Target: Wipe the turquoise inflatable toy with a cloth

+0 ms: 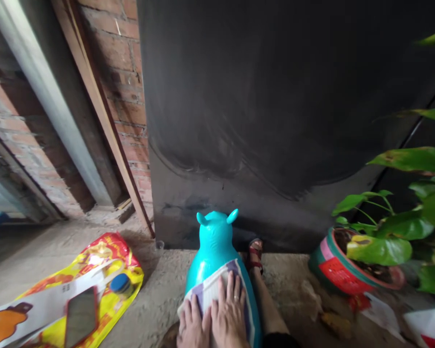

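Observation:
A turquoise inflatable animal toy (217,241) with two small ears stands upright in front of me, its head toward the black panel. Over its back lies a white and purple striped cloth (210,286). My left hand (194,325) rests flat on the cloth's left part, fingers stretched forward. Beside it, my right hand (230,309) presses flat on the cloth, fingers extended and a ring on one of them. Both hands lie side by side, their thumbs close together. The toy's lower body is hidden under the cloth and hands.
A large black panel (257,121) blocks the front. At left, a yellow and red plastic bag (130,261) carries a phone (81,316) and a blue-capped jar (121,285). A potted plant (348,270) stands right. My sandalled foot (255,253) is beside the toy.

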`<state>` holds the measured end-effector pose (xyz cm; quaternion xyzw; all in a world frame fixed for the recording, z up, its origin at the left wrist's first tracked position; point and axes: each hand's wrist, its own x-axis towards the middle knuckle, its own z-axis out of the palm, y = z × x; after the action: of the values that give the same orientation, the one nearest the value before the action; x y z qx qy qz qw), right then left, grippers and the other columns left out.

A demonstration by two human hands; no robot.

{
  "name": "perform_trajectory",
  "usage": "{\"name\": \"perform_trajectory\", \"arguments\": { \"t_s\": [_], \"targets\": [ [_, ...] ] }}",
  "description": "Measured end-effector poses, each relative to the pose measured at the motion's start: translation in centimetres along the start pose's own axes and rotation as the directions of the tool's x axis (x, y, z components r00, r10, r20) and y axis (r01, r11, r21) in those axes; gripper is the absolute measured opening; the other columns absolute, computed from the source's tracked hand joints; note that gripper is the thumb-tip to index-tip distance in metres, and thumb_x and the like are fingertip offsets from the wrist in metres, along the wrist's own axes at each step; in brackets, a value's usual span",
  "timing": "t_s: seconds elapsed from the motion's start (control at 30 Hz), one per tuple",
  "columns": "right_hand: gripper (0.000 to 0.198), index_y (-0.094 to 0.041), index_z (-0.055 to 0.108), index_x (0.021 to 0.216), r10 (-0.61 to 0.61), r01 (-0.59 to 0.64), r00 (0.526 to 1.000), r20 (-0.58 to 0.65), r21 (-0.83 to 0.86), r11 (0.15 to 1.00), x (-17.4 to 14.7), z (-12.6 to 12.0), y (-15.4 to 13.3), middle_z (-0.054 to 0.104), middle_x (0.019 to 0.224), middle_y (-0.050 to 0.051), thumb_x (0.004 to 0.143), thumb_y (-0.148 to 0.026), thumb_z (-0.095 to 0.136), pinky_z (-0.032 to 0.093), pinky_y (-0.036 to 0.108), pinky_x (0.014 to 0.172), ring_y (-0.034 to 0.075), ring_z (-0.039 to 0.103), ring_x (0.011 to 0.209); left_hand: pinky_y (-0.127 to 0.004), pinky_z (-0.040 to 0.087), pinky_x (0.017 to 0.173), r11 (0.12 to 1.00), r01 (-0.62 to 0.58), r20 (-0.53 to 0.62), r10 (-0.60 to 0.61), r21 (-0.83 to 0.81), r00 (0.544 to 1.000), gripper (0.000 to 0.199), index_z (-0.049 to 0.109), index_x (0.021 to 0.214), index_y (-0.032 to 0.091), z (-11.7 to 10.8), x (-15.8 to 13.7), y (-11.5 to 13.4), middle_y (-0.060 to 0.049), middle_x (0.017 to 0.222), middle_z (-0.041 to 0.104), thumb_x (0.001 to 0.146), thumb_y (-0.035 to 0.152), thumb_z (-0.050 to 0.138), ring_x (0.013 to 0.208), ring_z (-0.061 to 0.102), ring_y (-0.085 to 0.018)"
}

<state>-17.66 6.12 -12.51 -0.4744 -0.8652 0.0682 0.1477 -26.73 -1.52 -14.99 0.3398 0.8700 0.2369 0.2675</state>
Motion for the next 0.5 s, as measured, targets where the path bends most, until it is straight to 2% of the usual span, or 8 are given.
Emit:
{"name": "perform_trajectory", "arguments": {
  "t_s": [0.1,0.23,0.37,0.5],
  "targets": [
    [0.068,-0.021,0.031,0.150,-0.019,0.014,0.997,0.080,0.058,0.998,3.9,-1.7,-0.3,0.020,0.158,0.013,0.095,-0.062,0.026,0.026,0.061,0.115,0.039,0.012,0.145,-0.069,0.024,0.112,0.999,0.020,-0.013,-0.020,0.050,1.000,0.064,0.033,0.146,0.023,-1.3,2.6,2.2,-0.011,0.161,0.014,0.089,0.052,0.036,0.148,0.004,-0.037],
    [0.069,-0.018,0.026,0.151,-0.016,0.008,0.995,0.100,0.079,0.997,6.2,-2.0,-0.6,0.013,0.159,0.015,0.097,-0.060,0.024,0.020,0.061,0.117,0.039,0.004,0.145,-0.071,0.025,0.110,0.995,-0.020,-0.013,0.022,0.101,1.000,0.055,0.036,0.145,0.026,-2.1,4.5,3.5,-0.007,0.162,0.005,0.091,0.037,0.030,0.148,-0.005,-0.035],
    [0.071,-0.020,0.022,0.152,-0.042,0.035,0.996,0.081,0.086,0.996,5.1,-1.8,-0.6,0.010,0.159,0.016,0.096,-0.063,0.027,0.022,0.060,0.116,0.038,0.008,0.145,-0.068,0.026,0.112,0.990,-0.040,0.016,0.038,0.132,0.999,0.056,0.029,0.148,0.027,-1.9,4.4,2.7,-0.005,0.162,0.002,0.092,0.039,0.028,0.149,-0.005,-0.033],
    [0.067,-0.025,0.027,0.151,0.082,-0.086,0.994,0.066,0.049,0.995,1.3,-1.7,-0.4,0.014,0.158,0.012,0.094,-0.060,0.037,0.026,0.059,0.114,0.038,0.015,0.145,-0.063,0.025,0.116,0.986,-0.053,-0.008,0.055,0.160,0.998,0.064,0.019,0.151,0.021,-1.1,1.8,1.3,-0.011,0.160,0.017,0.092,0.046,0.029,0.149,0.009,-0.031]
  ]
}}
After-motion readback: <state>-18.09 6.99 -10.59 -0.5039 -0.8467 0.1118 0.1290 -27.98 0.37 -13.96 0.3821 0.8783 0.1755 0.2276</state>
